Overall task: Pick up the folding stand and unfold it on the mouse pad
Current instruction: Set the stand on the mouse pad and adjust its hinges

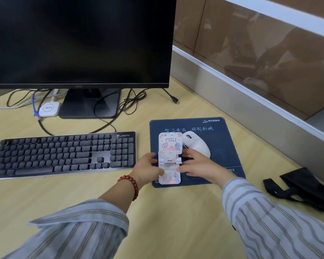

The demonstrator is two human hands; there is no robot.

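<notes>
The folding stand is white with pastel cartoon prints and the words HAPPY TIMES. It stands unfolded on the left part of the dark blue mouse pad, its back panel raised and its base flat. My left hand touches the stand's left edge, thumb on the base. My right hand rests against its right edge with fingers spread over the pad. Both hands flank the stand at its two small front lips.
A white mouse lies on the pad just right of the stand. A black keyboard sits to the left, a dark monitor behind it with cables. A black pouch lies at the right, near a partition wall.
</notes>
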